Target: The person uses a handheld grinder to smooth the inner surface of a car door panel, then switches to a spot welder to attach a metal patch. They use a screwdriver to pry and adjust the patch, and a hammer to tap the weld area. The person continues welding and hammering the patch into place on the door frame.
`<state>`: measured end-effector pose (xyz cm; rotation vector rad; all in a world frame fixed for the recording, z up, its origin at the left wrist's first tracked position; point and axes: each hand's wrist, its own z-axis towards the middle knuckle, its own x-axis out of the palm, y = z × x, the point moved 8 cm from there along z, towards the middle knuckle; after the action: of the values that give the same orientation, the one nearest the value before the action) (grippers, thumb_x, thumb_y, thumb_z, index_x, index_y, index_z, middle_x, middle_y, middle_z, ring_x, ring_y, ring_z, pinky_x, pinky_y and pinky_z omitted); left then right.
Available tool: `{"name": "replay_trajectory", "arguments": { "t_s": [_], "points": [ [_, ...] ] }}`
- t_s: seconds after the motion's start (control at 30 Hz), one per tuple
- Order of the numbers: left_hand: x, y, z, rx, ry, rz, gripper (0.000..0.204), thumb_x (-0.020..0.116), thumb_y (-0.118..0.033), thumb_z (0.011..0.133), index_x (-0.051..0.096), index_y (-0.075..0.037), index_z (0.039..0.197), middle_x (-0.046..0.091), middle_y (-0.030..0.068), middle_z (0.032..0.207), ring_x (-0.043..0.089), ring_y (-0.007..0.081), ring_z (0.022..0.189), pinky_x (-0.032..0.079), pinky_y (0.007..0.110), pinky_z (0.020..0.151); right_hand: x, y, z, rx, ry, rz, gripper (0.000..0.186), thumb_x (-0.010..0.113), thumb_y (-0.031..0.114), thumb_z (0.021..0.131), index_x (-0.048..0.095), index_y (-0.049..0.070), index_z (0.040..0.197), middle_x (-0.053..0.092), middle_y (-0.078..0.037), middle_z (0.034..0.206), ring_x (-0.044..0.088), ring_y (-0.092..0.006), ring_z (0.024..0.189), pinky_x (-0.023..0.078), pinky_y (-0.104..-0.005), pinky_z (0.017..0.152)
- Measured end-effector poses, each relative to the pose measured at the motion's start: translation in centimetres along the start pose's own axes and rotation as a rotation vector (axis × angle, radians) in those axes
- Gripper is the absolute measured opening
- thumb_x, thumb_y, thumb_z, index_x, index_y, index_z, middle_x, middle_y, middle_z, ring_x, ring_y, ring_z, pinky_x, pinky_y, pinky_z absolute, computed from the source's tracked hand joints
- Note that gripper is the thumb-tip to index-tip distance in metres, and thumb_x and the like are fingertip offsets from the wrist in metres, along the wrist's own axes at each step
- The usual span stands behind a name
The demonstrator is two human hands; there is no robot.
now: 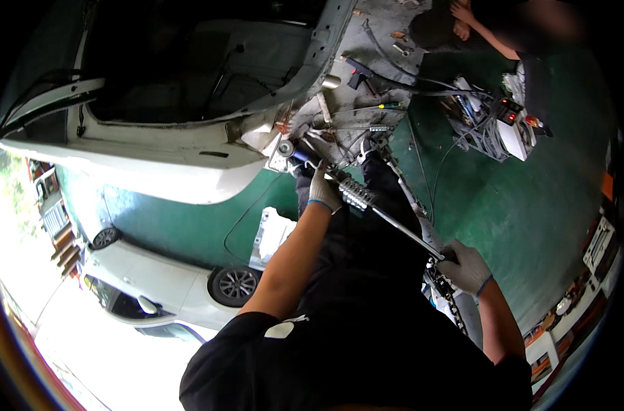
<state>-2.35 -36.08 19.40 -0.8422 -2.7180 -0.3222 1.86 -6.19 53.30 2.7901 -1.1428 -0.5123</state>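
A long metal rod (pixel 404 228) runs diagonally across my front, from the car body down to the right. My left hand (pixel 323 189), in a pale knit glove, is closed around the upper part of this assembly, beside a coiled spring-like section (pixel 356 194). A blue cylinder (pixel 301 156) lies just beyond its fingers, against the white car body (pixel 209 161). At the rod's lower end my gloved right hand (pixel 467 266) is closed on a dark grip. A metal chain (pixel 456 308) hangs down beside that hand.
Tools and a hammer (pixel 323 107) lie on a metal platform (pixel 387 34) ahead. A cart of coiled cables (pixel 486 133) stands right, with cables across the green floor (pixel 476 205). Another person's hand (pixel 462 12) shows at top right. A white car (pixel 161 281) stands lower left.
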Motion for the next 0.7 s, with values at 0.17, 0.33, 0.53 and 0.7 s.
{"name": "replay_trajectory", "arguments": {
  "t_s": [0.17, 0.33, 0.53, 0.7],
  "points": [
    [2.8, 3.9, -1.3, -0.038, -0.077, -0.072, 0.048, 0.057, -0.053, 0.104, 0.041, -0.02, 0.073, 0.032, -0.0024, 0.057, 0.033, 0.0195, 0.051, 0.044, 0.035, 0.059, -4.2, -6.4, 2.7, -0.014, 0.012, -0.156, 0.054, 0.076, 0.036, 0.08, 0.064, 0.001, 0.119, 0.075, -0.017, 0.095, 0.073, -0.0363, 0.088, 0.058, -0.0441, 0.081],
    [9.2, 4.6, -5.4, 0.092, 0.128, -0.089, 0.052, 0.053, -0.046, 0.105, 0.037, -0.021, 0.062, 0.026, -0.0003, 0.05, 0.027, 0.0195, 0.046, 0.029, 0.038, 0.057, -6.1, -0.9, 8.8, -0.196, -0.229, -0.476, 0.077, 0.081, 0.047, 0.076, 0.059, 0.003, 0.134, 0.07, -0.021, 0.123, 0.067, -0.0366, 0.116, 0.053, -0.0468, 0.099],
    [16.5, 3.2, -10.2, 0.435, 0.185, 0.331, 0.042, 0.051, -0.036, 0.107, 0.042, -0.017, 0.07, 0.029, -0.0008, 0.054, 0.03, 0.0174, 0.049, 0.035, 0.037, 0.058, 1.8, 10.3, 18.9, -0.527, 0.257, -0.073, 0.085, 0.09, 0.044, 0.069, 0.057, 0.005, 0.137, 0.071, -0.017, 0.123, 0.068, -0.0335, 0.114, 0.054, -0.0427, 0.098],
    [16.7, 0.9, -10.2, 0.549, 0.381, 0.535, 0.03, 0.052, -0.033, 0.105, 0.047, -0.016, 0.081, 0.034, -0.0012, 0.06, 0.034, 0.0166, 0.054, 0.037, 0.036, 0.064, 3.5, 11.0, 21.4, -0.514, 0.382, 0.182, 0.076, 0.093, 0.031, 0.067, 0.06, 0.003, 0.129, 0.072, -0.009, 0.11, 0.069, -0.0193, 0.096, 0.057, -0.0343, 0.084]
  ]
}}
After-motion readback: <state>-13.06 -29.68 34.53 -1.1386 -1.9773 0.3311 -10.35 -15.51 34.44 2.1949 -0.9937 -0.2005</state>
